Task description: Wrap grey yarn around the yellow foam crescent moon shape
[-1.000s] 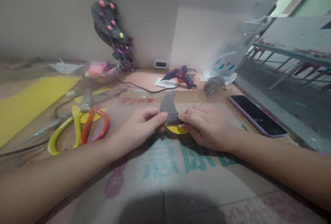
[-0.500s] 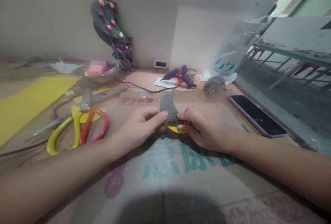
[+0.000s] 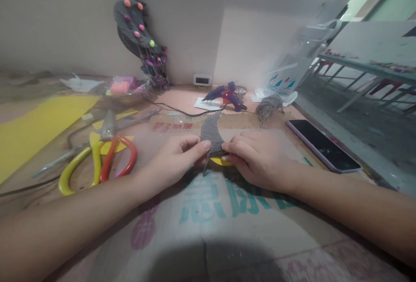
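Between my hands is a curved, crescent-like piece wrapped in grey yarn [image 3: 211,131], with its yellow base [image 3: 222,161] bare at the near end. My left hand [image 3: 182,154] pinches its left edge between thumb and fingers. On the other side my right hand [image 3: 251,154] is closed on the lower right edge; its fingertips press where the grey meets the yellow. A loose yarn end [image 3: 206,169] hangs below the left thumb. The undersides of both hands are hidden.
Scissors [image 3: 105,160] with yellow and red handles lie at left near yellow sheet material [image 3: 48,126]. A glue gun [image 3: 225,96] and a grey yarn ball [image 3: 269,107] stand behind. A phone [image 3: 323,145] lies at right. A decorated grey crescent [image 3: 130,26] leans on the wall.
The loose yarn end now hangs more plainly below the left thumb. Both hands keep nearly the same grip, with only a slight shift of the right fingertips.
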Tool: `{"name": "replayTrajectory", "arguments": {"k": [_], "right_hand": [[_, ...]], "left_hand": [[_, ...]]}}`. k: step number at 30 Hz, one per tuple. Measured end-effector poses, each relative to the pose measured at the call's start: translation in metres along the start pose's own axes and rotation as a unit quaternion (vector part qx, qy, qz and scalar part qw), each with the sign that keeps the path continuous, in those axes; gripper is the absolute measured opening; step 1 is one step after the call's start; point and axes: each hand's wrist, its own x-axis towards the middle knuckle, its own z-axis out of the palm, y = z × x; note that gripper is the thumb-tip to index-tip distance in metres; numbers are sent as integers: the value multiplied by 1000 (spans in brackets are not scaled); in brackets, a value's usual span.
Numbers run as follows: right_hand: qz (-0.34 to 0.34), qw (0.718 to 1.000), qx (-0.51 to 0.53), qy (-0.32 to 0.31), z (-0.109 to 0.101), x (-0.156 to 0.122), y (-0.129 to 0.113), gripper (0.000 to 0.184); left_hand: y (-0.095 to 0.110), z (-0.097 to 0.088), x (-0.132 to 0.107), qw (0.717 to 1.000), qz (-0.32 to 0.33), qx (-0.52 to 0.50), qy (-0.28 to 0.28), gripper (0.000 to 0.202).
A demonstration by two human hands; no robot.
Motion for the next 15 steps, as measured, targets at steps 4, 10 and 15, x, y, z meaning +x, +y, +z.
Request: {"name": "replayTrajectory", "arguments": {"k": [4,10,15], "right_hand": [[0,1000,1,3,1,0,0,22],[22,999,28,9,1,-3,1,17],[53,997,52,-1,2,-4,2,13]], "left_hand": [[-1,0,1,1000,3,-8,-2,37],[-1,0,0,1000,0,-4,-2,38],[-1,0,1,1000,-3,-16,-7,37]]}}
